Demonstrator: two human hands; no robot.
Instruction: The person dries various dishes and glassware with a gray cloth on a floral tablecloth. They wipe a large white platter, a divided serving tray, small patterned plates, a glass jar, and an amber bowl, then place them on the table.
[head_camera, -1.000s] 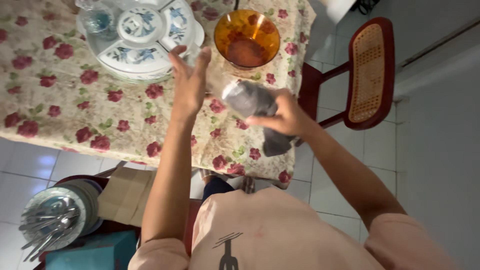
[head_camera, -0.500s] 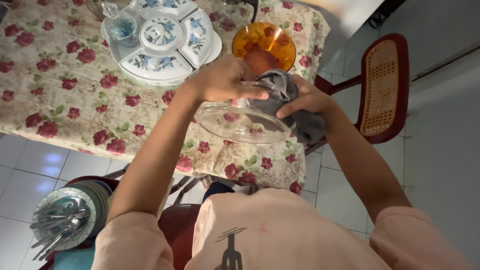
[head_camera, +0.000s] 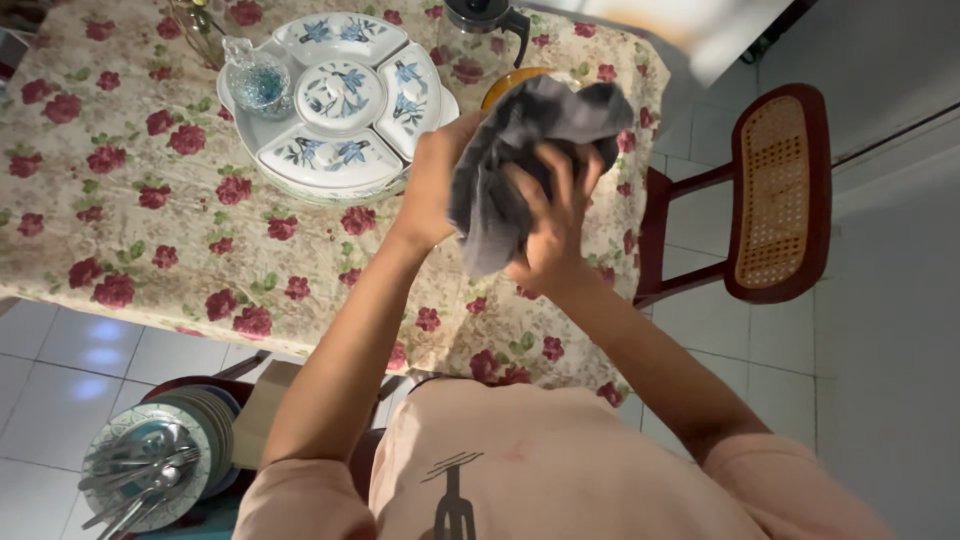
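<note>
Hanging in crumpled folds, the dark grey cloth (head_camera: 520, 160) is bunched and soft, held up above the desk (head_camera: 150, 220) between both hands. The right hand (head_camera: 550, 225) presses into it from the near side, fingers (head_camera: 530, 190) spread apart over the fabric. The left hand (head_camera: 435, 185) grips behind it; whether those fingers close on anything else I cannot tell. Just beyond sit an amber bowl (head_camera: 500, 88) and a blue-patterned divided dish (head_camera: 335, 100) on the rose-printed cover
</note>
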